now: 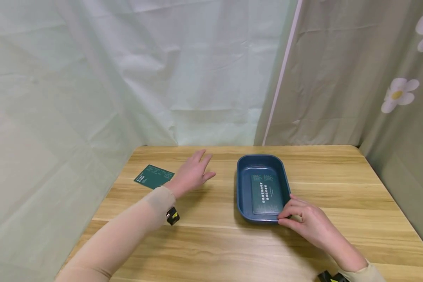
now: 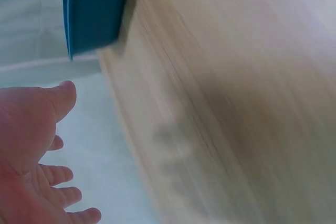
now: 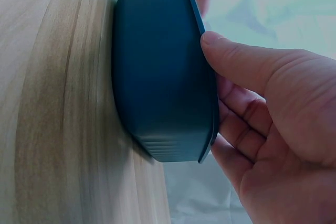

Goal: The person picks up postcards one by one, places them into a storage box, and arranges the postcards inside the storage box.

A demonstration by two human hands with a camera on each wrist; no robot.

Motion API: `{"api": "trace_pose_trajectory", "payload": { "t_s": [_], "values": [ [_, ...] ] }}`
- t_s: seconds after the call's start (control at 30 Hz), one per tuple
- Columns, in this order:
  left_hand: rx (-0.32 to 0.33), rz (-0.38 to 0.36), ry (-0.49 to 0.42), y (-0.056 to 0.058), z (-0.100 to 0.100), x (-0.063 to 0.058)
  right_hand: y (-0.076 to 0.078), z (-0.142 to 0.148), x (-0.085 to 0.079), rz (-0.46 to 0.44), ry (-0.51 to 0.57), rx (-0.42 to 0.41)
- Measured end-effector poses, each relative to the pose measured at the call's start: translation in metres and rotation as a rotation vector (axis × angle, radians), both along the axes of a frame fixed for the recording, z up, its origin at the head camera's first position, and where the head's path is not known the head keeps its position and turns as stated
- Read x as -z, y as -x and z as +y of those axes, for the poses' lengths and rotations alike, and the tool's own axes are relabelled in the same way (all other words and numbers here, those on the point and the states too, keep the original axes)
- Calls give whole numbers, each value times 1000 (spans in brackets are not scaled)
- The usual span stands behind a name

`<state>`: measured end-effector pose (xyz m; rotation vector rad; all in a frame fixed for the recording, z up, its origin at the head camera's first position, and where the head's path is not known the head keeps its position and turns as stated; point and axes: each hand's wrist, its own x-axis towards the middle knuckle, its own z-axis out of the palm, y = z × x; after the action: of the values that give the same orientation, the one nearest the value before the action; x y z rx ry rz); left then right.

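Note:
A dark blue rectangular tray (image 1: 244, 215) with rounded corners stands on the wooden table, right of centre. Inside it lies a dark green card (image 1: 267, 196) printed with white characters. My right hand (image 1: 306, 221) pinches the rim at the tray's near right corner. In the right wrist view its thumb (image 3: 236, 61) rests against the rim of the tray (image 3: 163, 77). My left hand (image 1: 192, 174) hovers over the table left of the tray, fingers spread and holding nothing. Behind that wrist lies another green card (image 1: 153, 176), partly covered by the hand.
The wooden table (image 1: 204, 250) reaches back to a pale curtain (image 1: 197, 78). To the right hangs a grey-brown curtain (image 1: 324, 90) with white flowers. Small black devices (image 1: 172, 216) are strapped at both wrists.

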<state>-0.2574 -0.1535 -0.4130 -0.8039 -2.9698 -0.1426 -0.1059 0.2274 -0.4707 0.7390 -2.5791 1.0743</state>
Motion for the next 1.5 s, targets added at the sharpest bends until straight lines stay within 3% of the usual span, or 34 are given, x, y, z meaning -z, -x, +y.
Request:
{"api": "trace_pose_trajectory", "payload": {
  "t_s": [0.57, 0.9, 1.27, 1.5],
  "values": [
    [-220, -50, -49, 0, -88, 8, -1, 4, -1, -9, -1, 15],
    [-353, -136, -44, 11, -135, 20, 0, 4, -1, -23, -8, 32],
    [-461, -242, -72, 21, -171, 22, 1, 4, -3, -39, -31, 42],
    [-473, -289, -47, 19, -179, 21, 0, 4, -3, -36, -34, 43]
  ]
}}
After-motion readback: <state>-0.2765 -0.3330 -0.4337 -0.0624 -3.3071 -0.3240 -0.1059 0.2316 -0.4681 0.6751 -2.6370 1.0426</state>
